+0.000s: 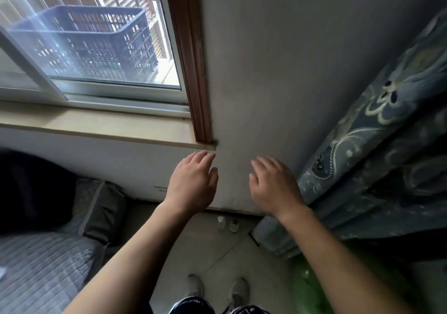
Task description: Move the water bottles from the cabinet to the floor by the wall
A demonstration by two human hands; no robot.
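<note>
The setting is a room corner: a grey wall [278, 71] ahead, tiled floor [212, 253] below, a window [92, 35] at 10 o'clock with a blue crate [92, 45] outside it. A bed or sofa with a striped grey cover [43, 265] occupies 8 o'clock. A patterned curtain [387, 144] hangs at 3 o'clock.

The left hand [191, 183] is raised at centre, palm down, fingers loosely spread, holding nothing. Two water bottles [227, 224] stand upright on the floor, side by side, close against the wall base, below and between the hands. The right hand [273, 185] matches the left: fingers apart, empty. The person's shoes [217, 289] appear at 6 o'clock.

Step in hand, as judged: both bottles appear placed and released. The cabinet is not in view, so remaining stock cannot be told. The next move calls for turning toward the cabinet to check for further bottles.
</note>
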